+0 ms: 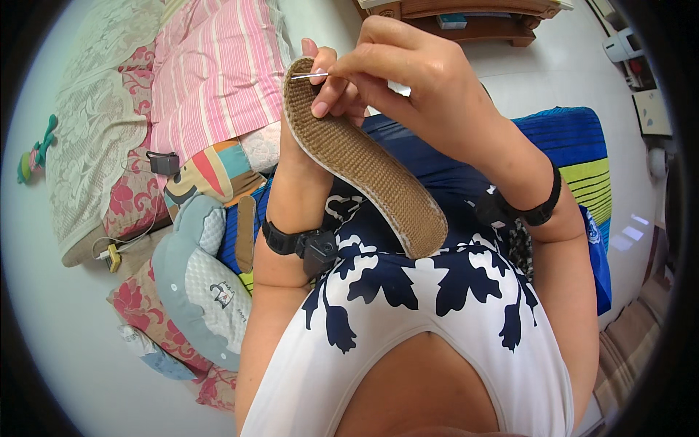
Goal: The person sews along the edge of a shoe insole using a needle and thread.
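A long brown woven shoe sole (377,164) with a pale edge slants across the view before me, its lower end against my patterned top. My left hand (339,97) grips the upper end of the sole, fingers over its face and the rest of the hand partly hidden behind it. Between the thumb and forefinger of my right hand (407,68) is a thin metal needle or hook (310,75). The tool lies across the sole's upper end, close to the left fingertips; whether its tip enters the weave I cannot tell.
A second brown sole (246,235) lies to the left on blue striped fabric, beside a grey animal-shaped cushion (188,273). Farther off are a pink striped cover (218,71), a black charger-like box (164,163) with a cable, and a wooden cabinet (448,13).
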A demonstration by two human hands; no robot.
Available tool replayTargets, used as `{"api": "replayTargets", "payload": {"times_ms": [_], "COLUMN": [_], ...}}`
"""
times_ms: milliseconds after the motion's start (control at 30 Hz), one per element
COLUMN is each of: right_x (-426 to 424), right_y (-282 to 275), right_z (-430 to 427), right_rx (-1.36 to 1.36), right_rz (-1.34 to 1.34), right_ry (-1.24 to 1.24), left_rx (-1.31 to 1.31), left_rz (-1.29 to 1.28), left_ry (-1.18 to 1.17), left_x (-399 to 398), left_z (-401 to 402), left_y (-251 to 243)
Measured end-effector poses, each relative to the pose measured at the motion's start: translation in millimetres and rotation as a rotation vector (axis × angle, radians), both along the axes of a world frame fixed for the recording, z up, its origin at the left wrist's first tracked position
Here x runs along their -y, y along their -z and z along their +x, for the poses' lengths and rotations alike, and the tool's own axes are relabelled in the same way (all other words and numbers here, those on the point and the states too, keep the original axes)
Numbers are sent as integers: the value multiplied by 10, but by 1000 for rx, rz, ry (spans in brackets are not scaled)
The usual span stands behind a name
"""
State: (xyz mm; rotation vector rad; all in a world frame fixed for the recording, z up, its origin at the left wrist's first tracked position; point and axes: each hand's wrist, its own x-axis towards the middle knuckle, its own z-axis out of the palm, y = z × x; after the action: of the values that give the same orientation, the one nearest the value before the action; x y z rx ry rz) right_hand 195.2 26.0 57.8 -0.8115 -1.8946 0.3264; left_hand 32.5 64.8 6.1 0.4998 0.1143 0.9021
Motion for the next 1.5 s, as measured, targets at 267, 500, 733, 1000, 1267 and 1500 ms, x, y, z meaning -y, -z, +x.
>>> {"api": "replayTargets", "payload": {"times_ms": [267, 500, 733, 1000, 1267, 1500], "right_x": [67, 77, 158, 149, 162, 171], "right_y": [-89, -133, -273, -195, -225, -312], "right_z": [-110, -126, -126, -137, -141, -92], "right_rx": [58, 122, 274, 233, 205, 375], "right_rz": [104, 133, 139, 49, 72, 257], "right_ry": [5, 33, 59, 31, 54, 62], "left_rx": [36, 53, 52, 65, 58, 24], "left_rz": [24, 1, 3, -16, -22, -13], "left_ry": [27, 30, 13, 14, 0, -24], "left_x": [26, 39, 13, 25, 40, 34], "left_z": [6, 34, 40, 43, 14, 0], "left_y": [107, 126, 129, 97, 95, 55]}}
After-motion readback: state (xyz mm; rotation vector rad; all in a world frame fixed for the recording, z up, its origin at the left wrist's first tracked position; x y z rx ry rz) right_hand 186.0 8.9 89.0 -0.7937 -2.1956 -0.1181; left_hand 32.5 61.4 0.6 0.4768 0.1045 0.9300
